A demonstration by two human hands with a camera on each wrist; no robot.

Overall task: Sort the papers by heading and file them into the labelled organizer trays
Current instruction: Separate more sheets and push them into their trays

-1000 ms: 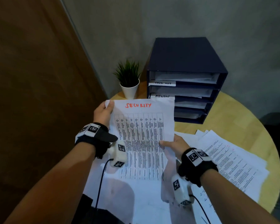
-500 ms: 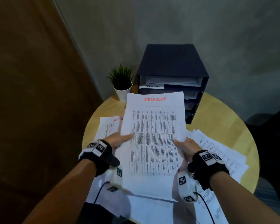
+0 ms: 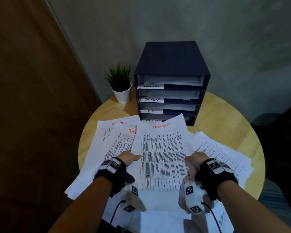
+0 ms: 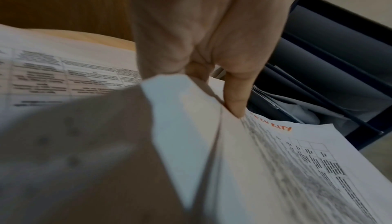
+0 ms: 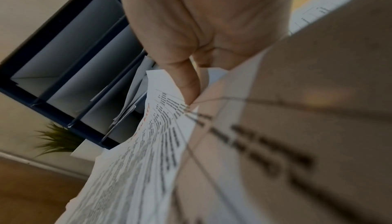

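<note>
A white sheet headed SECURITY (image 3: 161, 158) in red is held low over the table, its top edge at the bottom tray of the dark blue organizer (image 3: 171, 64). My left hand (image 3: 129, 159) pinches its left edge, thumb on top (image 4: 235, 93). My right hand (image 3: 194, 161) pinches the right edge, thumb on top (image 5: 188, 83). The organizer's trays carry white labels: TASK LIST (image 3: 150, 86), ADMIN (image 3: 152, 99), H.R (image 3: 151, 111) and a partly hidden bottom label (image 3: 151, 120). Each tray holds papers.
Several loose sheets (image 3: 114, 140) with red headings lie spread over the round wooden table (image 3: 225, 125), left and right (image 3: 220, 153) of the held sheet. A small potted plant (image 3: 120, 84) stands left of the organizer. A grey wall rises behind.
The SECURITY sheet has been lowered from upright to nearly flat and moved forward toward the organizer's bottom tray. My left hand shifted from the sheet's top corner down to its left edge.
</note>
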